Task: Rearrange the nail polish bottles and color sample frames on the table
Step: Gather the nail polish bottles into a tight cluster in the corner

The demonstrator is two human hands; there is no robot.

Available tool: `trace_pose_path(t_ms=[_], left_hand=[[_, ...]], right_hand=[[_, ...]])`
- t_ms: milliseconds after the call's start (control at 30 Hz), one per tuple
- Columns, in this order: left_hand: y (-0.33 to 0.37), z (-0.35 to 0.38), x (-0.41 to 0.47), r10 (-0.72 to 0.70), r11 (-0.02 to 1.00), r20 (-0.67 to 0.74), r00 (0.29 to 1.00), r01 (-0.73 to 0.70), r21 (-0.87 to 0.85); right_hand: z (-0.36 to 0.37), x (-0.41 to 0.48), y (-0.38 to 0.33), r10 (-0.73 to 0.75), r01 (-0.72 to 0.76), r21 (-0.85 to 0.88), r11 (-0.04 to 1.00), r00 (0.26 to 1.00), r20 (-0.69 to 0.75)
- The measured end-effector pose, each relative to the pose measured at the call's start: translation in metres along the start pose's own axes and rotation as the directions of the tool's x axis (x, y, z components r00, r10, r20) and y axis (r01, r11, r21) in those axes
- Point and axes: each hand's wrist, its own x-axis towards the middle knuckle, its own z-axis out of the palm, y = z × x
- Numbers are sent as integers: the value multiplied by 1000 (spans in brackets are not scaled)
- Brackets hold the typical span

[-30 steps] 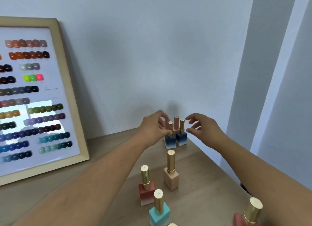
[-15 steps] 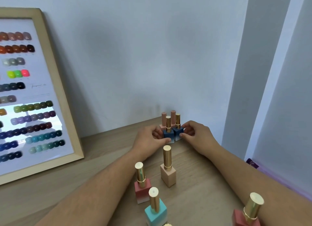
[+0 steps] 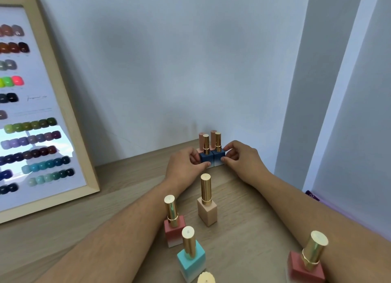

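Observation:
Two dark blue nail polish bottles with gold caps stand side by side near the wall. My left hand pinches the left blue bottle; my right hand pinches the right blue bottle. Two pink-capped bottles stand right behind them, mostly hidden. Closer to me stand a beige bottle, a pink-red bottle, a turquoise bottle and a red bottle. A wooden color sample frame with rows of painted nail swatches leans on the wall at the left.
The wooden table ends close to the right of my right forearm, beside a grey wall column. Another gold cap peeks in at the bottom edge. A purple object lies beyond the table's right edge.
Both hands came down from above the blue bottles and closed on their bases. The view shifted right and down, so less of the frame shows.

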Motion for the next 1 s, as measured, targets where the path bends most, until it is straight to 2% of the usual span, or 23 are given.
trace_pose_path(t_ms=[1000], left_hand=[[-4, 2, 12, -30, 999, -37, 999, 30, 11]], right_hand=[[9, 15, 0, -6, 6, -7, 1000, 1000, -6]])
